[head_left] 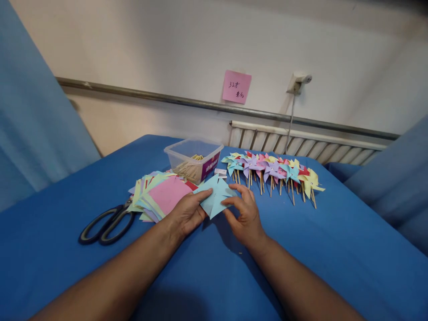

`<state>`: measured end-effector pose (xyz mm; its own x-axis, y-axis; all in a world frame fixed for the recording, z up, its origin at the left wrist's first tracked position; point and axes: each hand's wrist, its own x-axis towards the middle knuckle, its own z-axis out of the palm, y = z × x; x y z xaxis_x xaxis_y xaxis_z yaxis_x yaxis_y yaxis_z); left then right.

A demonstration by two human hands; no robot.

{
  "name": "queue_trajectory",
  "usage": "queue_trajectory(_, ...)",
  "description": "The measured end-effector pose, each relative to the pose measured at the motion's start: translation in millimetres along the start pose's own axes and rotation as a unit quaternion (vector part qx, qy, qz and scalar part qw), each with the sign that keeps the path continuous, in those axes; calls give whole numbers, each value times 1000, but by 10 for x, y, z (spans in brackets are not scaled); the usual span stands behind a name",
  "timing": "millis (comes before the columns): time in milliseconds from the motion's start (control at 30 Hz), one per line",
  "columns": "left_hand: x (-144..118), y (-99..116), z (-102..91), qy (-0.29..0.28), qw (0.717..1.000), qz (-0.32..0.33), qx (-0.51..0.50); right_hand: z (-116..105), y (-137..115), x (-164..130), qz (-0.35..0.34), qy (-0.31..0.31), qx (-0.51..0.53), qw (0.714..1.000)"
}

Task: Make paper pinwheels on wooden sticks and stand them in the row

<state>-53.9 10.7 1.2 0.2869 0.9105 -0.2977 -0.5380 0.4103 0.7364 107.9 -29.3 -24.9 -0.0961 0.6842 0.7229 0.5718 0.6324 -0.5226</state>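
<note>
A light blue paper square (pixel 216 196) with slits cut in from its corners is held up above the table. My left hand (pixel 192 211) pinches its left side, thumb on top and fingers beneath. At the right edge, my right hand (pixel 245 214) has its fingertips on the paper, thumb below. Left of my hands lies a stack of coloured paper squares (pixel 170 194), a pink one on top. Dark-handled scissors (pixel 110 223) rest beside it, their blades hidden under the stack.
Behind my hands stands a clear plastic box (pixel 180 156) holding wooden sticks (pixel 189 168). Finished paper pinwheels (pixel 274 169) on sticks lie in a row at the back right. The blue table (pixel 301 249) meets a wall with a radiator (pixel 267 138) and a pink note (pixel 236 87).
</note>
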Motion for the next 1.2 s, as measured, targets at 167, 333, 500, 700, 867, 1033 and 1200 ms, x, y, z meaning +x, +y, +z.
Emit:
queue_trajectory(167, 3, 32, 7, 15, 1000, -12, -8, -30, 7, 22, -21, 4, -28, 999)
queue_trajectory(333, 3, 54, 19, 32, 999, -13, -14, -51, 10, 35, -44, 3, -47, 998)
queue_trajectory(500, -10, 26, 16, 14, 1000, -1, 6, -49, 13, 35, -35, 2, -44, 998)
queue_trajectory(700, -68, 4, 48, -2, 998, 29, 63, -25, 3, 19, 23, 3, 14, 1000)
queue_trajectory(867, -97, -11, 86, -3, 997, 30, 76, -10, 14, 20, 86, 3, 47, 995)
queue_trajectory(1033, -124, -16, 100, -15, 996, 18, 82, 1, 44, 24, 124, -11, 61, 990)
queue_trajectory(1200, -153, -11, 110, -38, 995, 12, 93, 10, 65, 20, 143, -2, 74, 987)
